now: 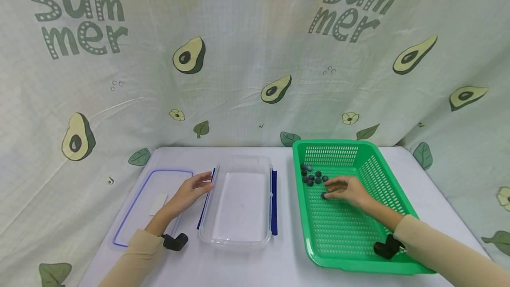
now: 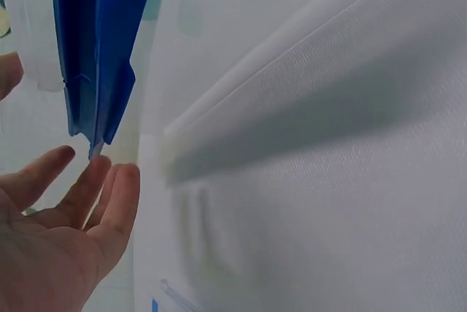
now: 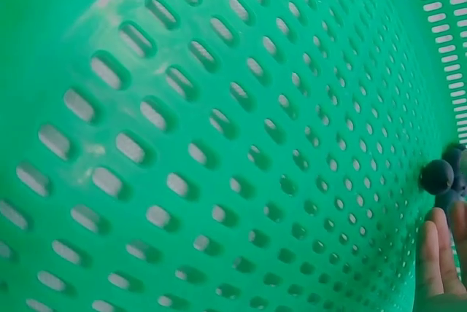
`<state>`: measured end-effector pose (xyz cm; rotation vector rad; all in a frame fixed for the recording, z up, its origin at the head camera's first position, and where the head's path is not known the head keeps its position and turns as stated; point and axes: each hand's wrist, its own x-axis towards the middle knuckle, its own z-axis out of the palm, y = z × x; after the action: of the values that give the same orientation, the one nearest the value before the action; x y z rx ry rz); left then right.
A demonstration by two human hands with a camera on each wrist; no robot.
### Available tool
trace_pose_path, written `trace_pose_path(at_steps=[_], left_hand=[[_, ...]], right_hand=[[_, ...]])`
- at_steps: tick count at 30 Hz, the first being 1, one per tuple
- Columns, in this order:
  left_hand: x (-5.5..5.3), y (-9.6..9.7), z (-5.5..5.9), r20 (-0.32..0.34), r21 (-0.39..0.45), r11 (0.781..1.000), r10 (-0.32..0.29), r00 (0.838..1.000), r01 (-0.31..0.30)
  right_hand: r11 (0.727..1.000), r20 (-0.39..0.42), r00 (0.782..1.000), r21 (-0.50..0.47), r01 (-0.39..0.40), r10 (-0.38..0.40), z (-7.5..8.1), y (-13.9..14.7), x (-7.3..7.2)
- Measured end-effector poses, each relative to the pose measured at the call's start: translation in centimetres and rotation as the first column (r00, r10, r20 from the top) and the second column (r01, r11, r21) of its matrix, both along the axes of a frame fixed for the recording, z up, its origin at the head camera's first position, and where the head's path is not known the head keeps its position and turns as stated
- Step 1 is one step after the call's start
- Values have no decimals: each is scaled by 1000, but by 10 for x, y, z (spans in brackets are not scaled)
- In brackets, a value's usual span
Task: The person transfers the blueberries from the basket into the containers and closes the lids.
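The green basket point(image 1: 338, 234) sits under the right hand point(image 1: 348, 190). The clear container point(image 1: 241, 207) stands just right of the left hand point(image 1: 190, 191), with the blue-edged lid point(image 1: 134, 203) on that hand's other side. The left hand is relaxed, fingers at the blue latch point(image 1: 204, 205); the right's fingers are loosely extended. Dark berries point(image 1: 310, 183) cluster in the basket by the right fingertips, 1 berry point(image 1: 323, 195) at the thumb tip.
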<state>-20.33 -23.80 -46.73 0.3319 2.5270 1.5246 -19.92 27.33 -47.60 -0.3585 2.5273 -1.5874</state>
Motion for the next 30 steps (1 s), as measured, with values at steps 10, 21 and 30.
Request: trace_pose_path(at_steps=[10, 21, 30], left_hand=[[-1, 7, 7, -47, 5, 1000, 27, 999, -27], [-2, 9, 9, -41, 58, 998, 7, 999, -4], [1, 8, 11, -19, 64, 998, -1, 1000, 2]], right_hand=[[1000, -9, 1000, -12, -21, 20, -7, -1, -1], [997, -12, 998, -51, -58, 58, -12, -1, -7], [996, -67, 994, 17, -85, 86, -18, -3, -9]])
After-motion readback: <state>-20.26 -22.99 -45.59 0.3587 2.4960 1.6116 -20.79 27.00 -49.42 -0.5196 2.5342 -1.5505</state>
